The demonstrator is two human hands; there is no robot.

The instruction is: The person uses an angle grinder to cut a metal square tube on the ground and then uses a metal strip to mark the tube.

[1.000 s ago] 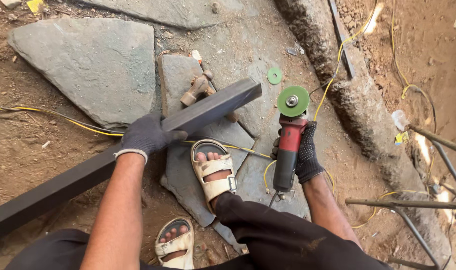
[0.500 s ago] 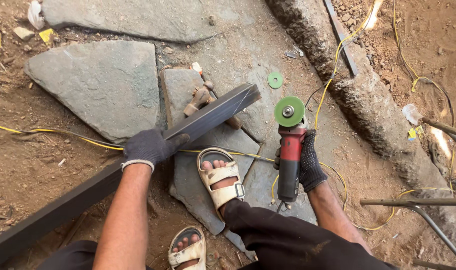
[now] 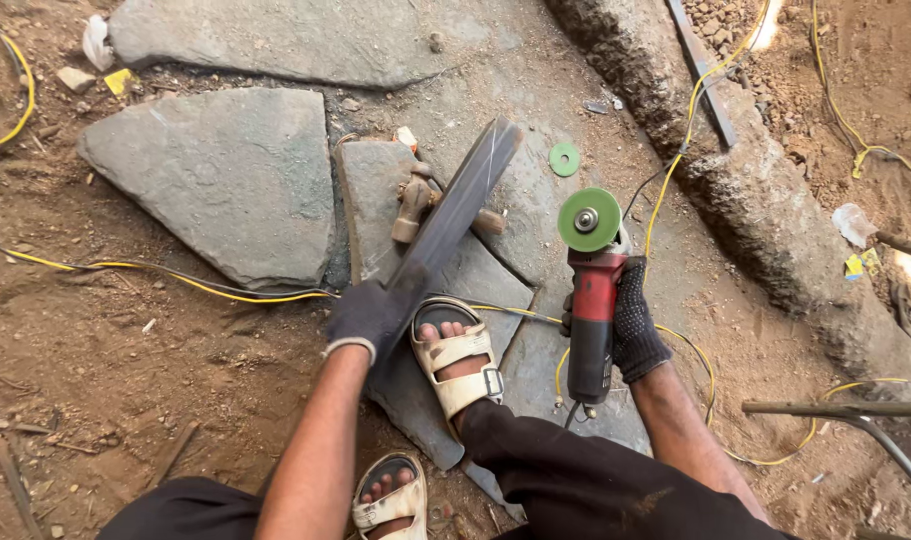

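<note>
Gripping one bar (image 3: 456, 210), one grinder (image 3: 591, 300), two hands (image 3: 371, 315)

Big flat grey stone slab (image 3: 221, 180) lying at ten o'clock. Loose green disc (image 3: 565, 159) sitting at one o'clock. Yellow cable (image 3: 156, 270) trailing across dirt at nine o'clock. Brass tap fitting (image 3: 414, 205) resting at twelve. Crumpled plastic scrap (image 3: 854, 222) lying at three. Beige sandal (image 3: 463, 362) pressing at centre.
</note>
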